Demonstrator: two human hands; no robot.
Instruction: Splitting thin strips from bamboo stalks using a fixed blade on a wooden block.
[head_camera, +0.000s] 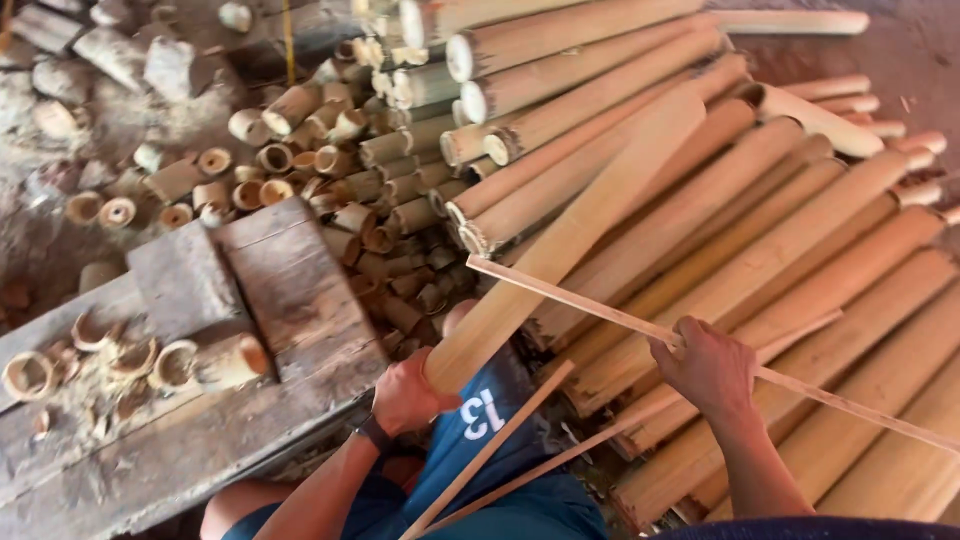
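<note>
My left hand (405, 395), a dark watch on its wrist, grips the near end of a long split bamboo piece (575, 235) that slants up and to the right over the pile. My right hand (712, 368) is closed on a thin bamboo strip (590, 302), which crosses from the centre toward the lower right edge. Two more thin strips (495, 445) lean across my knee in blue shorts (490, 425).
A big stack of long bamboo poles (800, 260) fills the right side. Several short cut bamboo sections (330, 150) lie heaped at the upper centre. A worn wooden bench (290, 290) at left carries bamboo rings (175, 362) and shavings.
</note>
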